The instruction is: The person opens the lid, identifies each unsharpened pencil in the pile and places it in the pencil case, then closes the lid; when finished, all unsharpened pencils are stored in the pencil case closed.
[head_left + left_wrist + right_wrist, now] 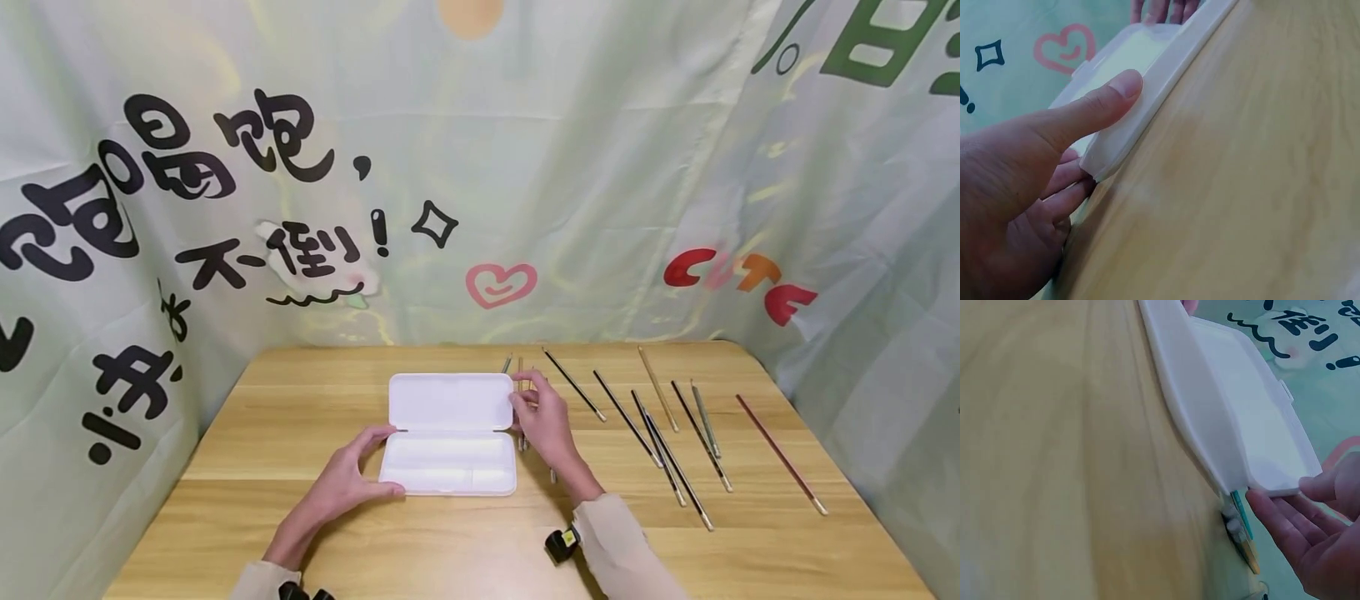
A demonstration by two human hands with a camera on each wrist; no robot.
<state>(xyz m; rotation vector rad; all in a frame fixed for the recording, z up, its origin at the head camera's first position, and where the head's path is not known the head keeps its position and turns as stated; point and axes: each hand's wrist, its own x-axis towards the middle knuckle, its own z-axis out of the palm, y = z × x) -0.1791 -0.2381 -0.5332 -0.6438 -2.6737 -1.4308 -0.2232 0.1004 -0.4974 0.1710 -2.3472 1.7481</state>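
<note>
Left hand [348,479] grips white case [450,454]'s left end, presumably bracing it; right hand [547,425] pinches case's raised lid [450,402], likely steadying it; pencils [627,419] lie mostly right of case.

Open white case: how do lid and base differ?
Pose: the lid is swung up and back, while the base lies in front of it, nearer the person.
Interior: the base shows faint compartment lines; the lid looks plain inside.
Grip: the left hand holds the base at its left side; the right hand pinches the lid's right edge.
Shared: both white, with rounded corners and similar width.
</note>
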